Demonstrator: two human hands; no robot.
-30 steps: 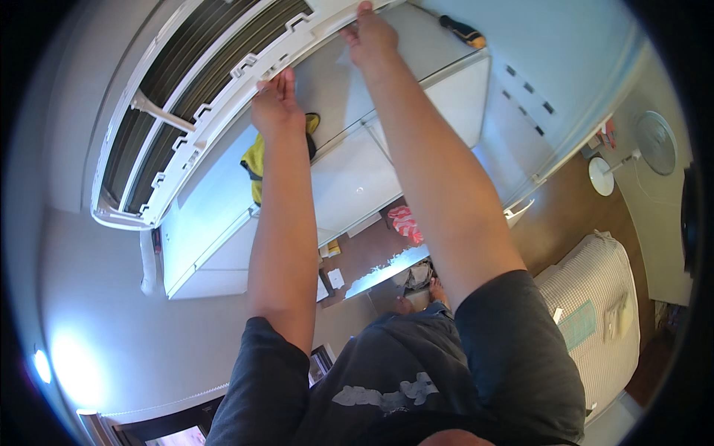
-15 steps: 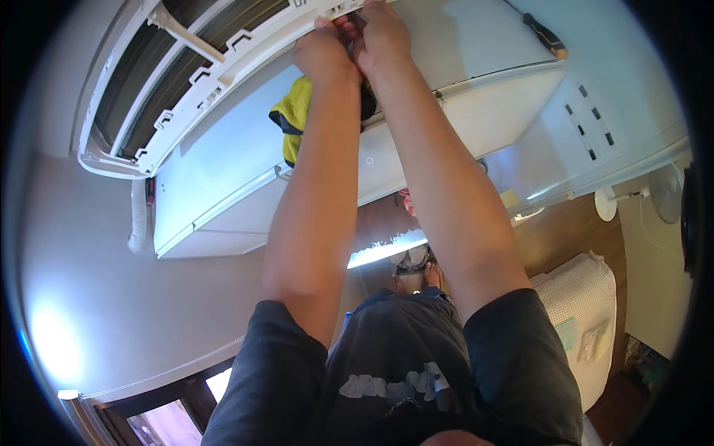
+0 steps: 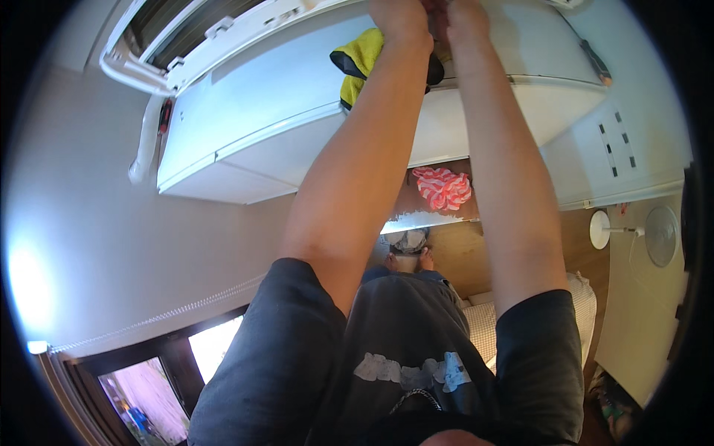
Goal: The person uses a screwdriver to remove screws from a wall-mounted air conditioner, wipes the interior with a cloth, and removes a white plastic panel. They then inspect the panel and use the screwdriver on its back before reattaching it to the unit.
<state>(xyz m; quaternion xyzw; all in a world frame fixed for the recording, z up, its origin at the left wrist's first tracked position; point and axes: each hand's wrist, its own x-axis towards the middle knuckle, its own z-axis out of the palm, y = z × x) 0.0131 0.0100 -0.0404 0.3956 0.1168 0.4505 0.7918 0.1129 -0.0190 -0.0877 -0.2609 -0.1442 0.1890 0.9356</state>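
Both my arms reach up to the top edge of the view. My left hand [image 3: 401, 21] and my right hand [image 3: 467, 21] are close together there, beside the lower rim of a white plastic frame [image 3: 223, 46] with clips along it and dark slats inside. The picture's edge cuts off most of their fingers, so what they grip, if anything, is hidden. Under my left wrist a yellow cloth with black edging [image 3: 363, 53] lies on the white cabinet top [image 3: 275, 93], partly hanging over its front edge. A screwdriver with a dark handle [image 3: 595, 61] lies right of my right hand.
A red-and-black tool [image 3: 164, 117] sits by a white pipe [image 3: 146, 145] at the cabinet's left end. Below are a crumpled red-and-white striped cloth [image 3: 444, 188], my feet [image 3: 425, 259] and a white fan [image 3: 660, 236]. A window [image 3: 145, 401] is at the lower left.
My view has shifted, so the frame sits higher and is more cut off. My hands appear further right and higher, with fingers now mostly out of view. The striped cloth shows more fully.
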